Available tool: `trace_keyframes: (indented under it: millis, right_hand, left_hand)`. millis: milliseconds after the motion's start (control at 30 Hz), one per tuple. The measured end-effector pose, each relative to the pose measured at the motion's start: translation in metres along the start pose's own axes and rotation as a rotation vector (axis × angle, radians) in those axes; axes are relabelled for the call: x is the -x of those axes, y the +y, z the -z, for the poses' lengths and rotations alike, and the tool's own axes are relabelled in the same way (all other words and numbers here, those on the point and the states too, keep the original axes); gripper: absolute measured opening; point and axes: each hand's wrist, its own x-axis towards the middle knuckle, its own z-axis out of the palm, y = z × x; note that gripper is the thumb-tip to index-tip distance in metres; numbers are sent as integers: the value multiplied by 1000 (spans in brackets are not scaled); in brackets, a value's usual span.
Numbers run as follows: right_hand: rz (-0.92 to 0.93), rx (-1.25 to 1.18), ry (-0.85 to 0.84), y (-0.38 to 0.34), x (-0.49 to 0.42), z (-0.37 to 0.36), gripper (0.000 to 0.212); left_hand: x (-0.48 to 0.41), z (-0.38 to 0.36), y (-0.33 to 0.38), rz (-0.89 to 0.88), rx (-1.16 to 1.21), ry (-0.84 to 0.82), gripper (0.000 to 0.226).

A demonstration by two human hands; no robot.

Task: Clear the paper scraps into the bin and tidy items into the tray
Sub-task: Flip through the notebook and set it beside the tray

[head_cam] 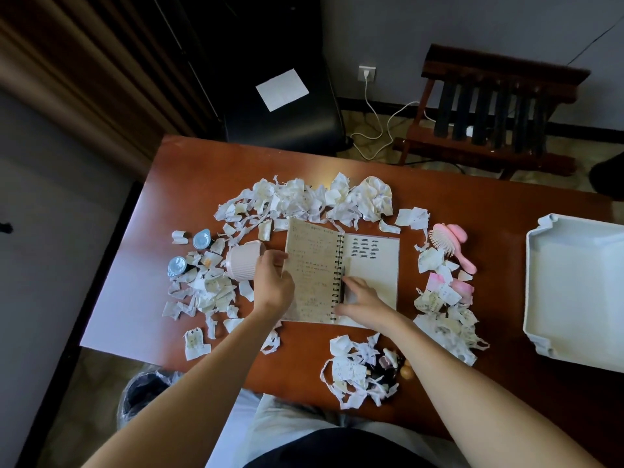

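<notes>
The person is leaning over the counter (pixel 209 163) with both bare arms reaching in. The left hand (pixel 274 282) is pinching the outer edge of the left page of an open spiral notebook (pixel 314 261), thumb and fingers curled round the paper. The right hand (pixel 363 298) is lying on the right page beside the wire binding, fingers fairly straight and pressing down. A dark pen (pixel 342 283) is lying along the spiral at its fingertips, and I cannot tell whether they are touching it.

The notebook is sitting in the middle of the counter, and torn paper scraps (pixel 304 199) are ringing it on all sides: a thick heap beyond it, looser drifts to the left and right, and another clump near the front edge. A pink cup (pixel 241 263) is lying on its side just left of the left hand, with two small blue pods (pixel 202 239) further left among the scraps. A pink hairbrush (pixel 450 246) is resting to the right of the notebook.

The white tray (pixel 535 285) is sitting at the far right of the counter, well apart from the notebook. The bin (pixel 145 395), lined with a bag, is standing on the floor below the counter's near left corner.
</notes>
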Motion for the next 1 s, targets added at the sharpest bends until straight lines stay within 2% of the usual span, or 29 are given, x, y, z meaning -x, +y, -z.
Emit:
trace_keyframes:
  millis: [167,300,433,567,767,900,1000]
  right_hand:
    - [33,-10,-17,-2,-1,-2,65]
    - [55,-2,-17,-3,2,-3,57]
    - [71,-124,-52,4,7,-1,56]
    - [39,-177,-42,16,6,6,45]
    - [-3,-236,-15,28,7,13,43]
    - [-17,-394,46,33,13,25,39]
    - [-19,-658,91,27,20,37,29]
  left_hand:
    - [11,8,5,-79,13,48,27]
    - [21,8,14,-95,22,17,24]
    - [32,0,25,-121,88,-46,26]
    - [36,-7,33,-126,130,-95,29]
    - [36,-19,39,-113,110,-171,28]
    - [37,-34,47,-107,106,-223,28]
    - [37,-49,55,-63,121,-308,31]
